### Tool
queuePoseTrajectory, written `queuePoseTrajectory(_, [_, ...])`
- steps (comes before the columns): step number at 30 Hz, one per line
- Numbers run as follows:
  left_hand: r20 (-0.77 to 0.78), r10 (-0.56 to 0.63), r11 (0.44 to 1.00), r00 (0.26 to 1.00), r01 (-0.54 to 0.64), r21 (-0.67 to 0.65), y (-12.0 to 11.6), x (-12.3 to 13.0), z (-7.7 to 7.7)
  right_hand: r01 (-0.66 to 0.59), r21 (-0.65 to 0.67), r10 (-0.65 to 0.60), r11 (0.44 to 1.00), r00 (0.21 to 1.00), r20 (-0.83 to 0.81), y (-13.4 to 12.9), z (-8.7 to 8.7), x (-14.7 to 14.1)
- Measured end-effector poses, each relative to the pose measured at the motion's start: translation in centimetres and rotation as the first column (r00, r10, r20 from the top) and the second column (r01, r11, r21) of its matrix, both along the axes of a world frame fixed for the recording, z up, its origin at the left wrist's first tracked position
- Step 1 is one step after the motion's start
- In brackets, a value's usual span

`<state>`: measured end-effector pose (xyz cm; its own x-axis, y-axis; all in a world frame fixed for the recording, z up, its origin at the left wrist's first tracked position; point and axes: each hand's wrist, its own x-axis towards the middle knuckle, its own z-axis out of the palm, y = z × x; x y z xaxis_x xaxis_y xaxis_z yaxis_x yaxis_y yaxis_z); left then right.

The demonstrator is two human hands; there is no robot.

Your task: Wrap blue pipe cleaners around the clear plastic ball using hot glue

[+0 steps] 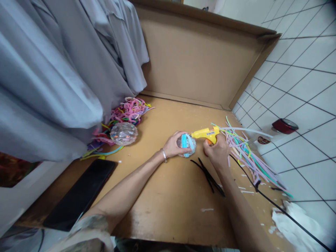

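Observation:
My left hand (175,145) is wrapped round a small clear plastic ball (193,146) with light-blue fuzzy strips (184,141) across it. In my right hand (217,149) is a yellow hot glue gun (206,133), fingers closed round its handle. Its nozzle points left and meets the top of the ball, though I cannot tell whether it touches. A long translucent glue stick (244,130) sticks out of the gun's back. Black pipe cleaners (208,176) lie crossed on the table below the ball.
Pastel pipe cleaners (245,154) spread at the right, beside a black cord (282,210). A second clear ball (124,133) and a pink, tangled pile (131,111) sit left. A black phone (81,192) lies at the left edge. Cardboard (194,59) stands behind; a red-lidded jar (285,126) is at right.

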<state>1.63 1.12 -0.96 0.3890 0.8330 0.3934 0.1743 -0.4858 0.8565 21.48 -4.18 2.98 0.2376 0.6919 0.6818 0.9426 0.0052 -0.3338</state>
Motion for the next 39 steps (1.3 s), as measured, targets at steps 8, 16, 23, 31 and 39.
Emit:
queuePoseTrajectory(8, [-0.004, 0.005, 1.0, 1.0, -0.005, 0.008, 0.1, 0.0, -0.1, -0.005, -0.003, 0.005, 1.0, 1.0, -0.015, -0.1, 0.2, -0.2])
queuePoseTrajectory(16, [0.001, 0.011, 1.0, 1.0, -0.011, 0.006, 0.1, 0.1, -0.2, -0.005, -0.002, 0.004, 1.0, 0.991, -0.131, 0.0, 0.4, -0.3])
queuePoseTrajectory(23, [-0.008, 0.023, 1.0, 1.0, -0.023, -0.004, 0.0, 0.0, -0.1, 0.083, -0.087, -0.1, 0.993, 0.971, -0.217, 0.8, -0.4, 1.1])
queuePoseTrajectory(31, [0.03, 0.01, 1.0, 0.999, -0.009, -0.017, 0.1, 0.0, -0.3, 0.113, -0.358, -0.154, 0.927, 0.984, -0.09, 2.0, -3.5, 3.0])
queuePoseTrajectory(39, [-0.011, 0.024, 1.0, 1.0, -0.024, -0.003, 0.0, 0.0, 0.0, 0.228, -0.497, -0.166, 0.837, 0.972, 0.166, 2.1, -4.0, 2.6])
